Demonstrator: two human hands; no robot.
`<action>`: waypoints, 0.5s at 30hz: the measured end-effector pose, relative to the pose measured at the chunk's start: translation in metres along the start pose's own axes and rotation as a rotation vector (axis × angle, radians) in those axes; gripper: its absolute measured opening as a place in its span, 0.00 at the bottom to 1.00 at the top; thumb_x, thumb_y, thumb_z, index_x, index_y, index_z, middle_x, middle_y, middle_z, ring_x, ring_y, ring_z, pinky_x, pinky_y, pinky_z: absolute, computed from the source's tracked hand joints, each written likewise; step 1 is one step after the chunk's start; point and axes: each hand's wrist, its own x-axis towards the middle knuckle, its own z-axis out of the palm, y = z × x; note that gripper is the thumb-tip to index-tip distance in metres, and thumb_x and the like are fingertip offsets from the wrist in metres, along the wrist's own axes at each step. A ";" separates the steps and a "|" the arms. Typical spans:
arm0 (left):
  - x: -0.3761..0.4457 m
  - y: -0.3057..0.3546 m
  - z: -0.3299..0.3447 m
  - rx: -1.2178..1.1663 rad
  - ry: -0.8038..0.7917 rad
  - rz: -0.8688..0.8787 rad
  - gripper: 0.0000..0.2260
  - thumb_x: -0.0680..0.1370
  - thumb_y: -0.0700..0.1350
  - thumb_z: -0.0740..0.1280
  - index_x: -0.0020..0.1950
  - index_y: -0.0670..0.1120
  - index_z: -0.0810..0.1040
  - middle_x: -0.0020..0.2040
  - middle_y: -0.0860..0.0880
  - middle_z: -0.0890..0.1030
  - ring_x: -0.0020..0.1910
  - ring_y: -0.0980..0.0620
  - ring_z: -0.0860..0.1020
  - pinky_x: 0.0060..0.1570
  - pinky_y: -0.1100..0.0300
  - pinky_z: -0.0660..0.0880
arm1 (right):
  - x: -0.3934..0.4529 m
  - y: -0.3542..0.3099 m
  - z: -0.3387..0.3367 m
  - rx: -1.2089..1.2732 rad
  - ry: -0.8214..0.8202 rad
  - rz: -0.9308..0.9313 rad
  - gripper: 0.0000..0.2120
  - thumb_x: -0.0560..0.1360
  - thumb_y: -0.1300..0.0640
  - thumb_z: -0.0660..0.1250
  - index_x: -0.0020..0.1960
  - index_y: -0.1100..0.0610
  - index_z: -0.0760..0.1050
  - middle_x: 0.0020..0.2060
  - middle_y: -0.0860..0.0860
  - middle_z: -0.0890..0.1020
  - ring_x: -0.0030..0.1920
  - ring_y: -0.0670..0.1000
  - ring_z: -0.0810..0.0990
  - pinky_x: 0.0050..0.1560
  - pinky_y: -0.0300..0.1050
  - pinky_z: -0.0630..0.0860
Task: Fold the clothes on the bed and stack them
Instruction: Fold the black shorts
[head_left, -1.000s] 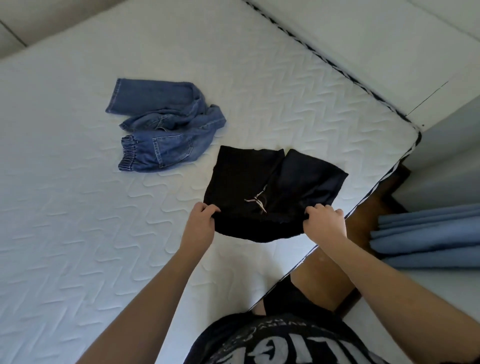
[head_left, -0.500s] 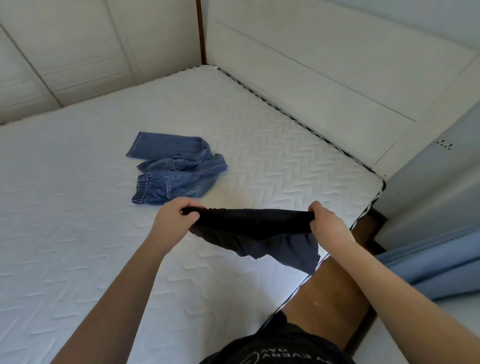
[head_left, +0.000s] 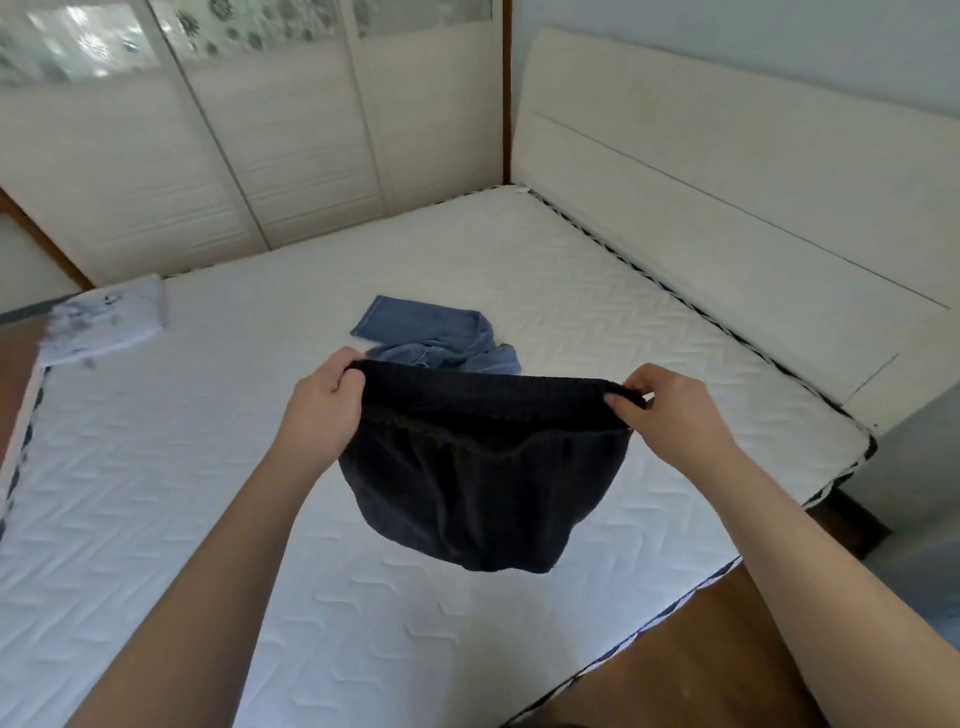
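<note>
The bed (head_left: 467, 649) carries crumpled denim jeans (head_left: 441, 340) beyond the black shorts (head_left: 478, 488), which hang above its mattress. Left hand (head_left: 324, 410) and right hand (head_left: 670, 413) each pinch a waistband end, stretched taut.

A single head-worn wide-angle camera looks forward and down from close above the person's two outstretched forearms, across a white quilted mattress (head_left: 519, 270) toward a cream panelled headboard (head_left: 727, 171) and pale sliding wardrobe doors (head_left: 291, 145). Straight lines bow at the edges. Only this one view is given, so nothing overlaps.
</note>
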 end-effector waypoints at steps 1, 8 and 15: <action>-0.006 0.004 -0.004 -0.035 -0.003 -0.033 0.11 0.78 0.43 0.54 0.42 0.55 0.72 0.35 0.54 0.75 0.38 0.53 0.73 0.37 0.56 0.68 | 0.001 -0.002 0.001 -0.019 -0.006 -0.027 0.09 0.75 0.49 0.70 0.45 0.54 0.76 0.38 0.48 0.81 0.38 0.49 0.79 0.32 0.40 0.70; -0.066 0.011 -0.037 0.108 -0.159 -0.086 0.12 0.75 0.37 0.61 0.54 0.52 0.70 0.47 0.52 0.78 0.45 0.56 0.76 0.38 0.62 0.68 | 0.013 -0.025 0.018 -0.083 -0.068 -0.186 0.09 0.78 0.50 0.65 0.45 0.55 0.69 0.32 0.51 0.77 0.34 0.55 0.77 0.32 0.45 0.69; -0.144 -0.018 -0.104 0.317 -0.111 -0.355 0.18 0.77 0.33 0.54 0.51 0.54 0.76 0.49 0.50 0.80 0.47 0.50 0.76 0.41 0.60 0.71 | -0.001 -0.080 0.060 0.144 -0.234 -0.318 0.06 0.79 0.57 0.63 0.46 0.54 0.67 0.39 0.52 0.78 0.30 0.46 0.82 0.31 0.47 0.78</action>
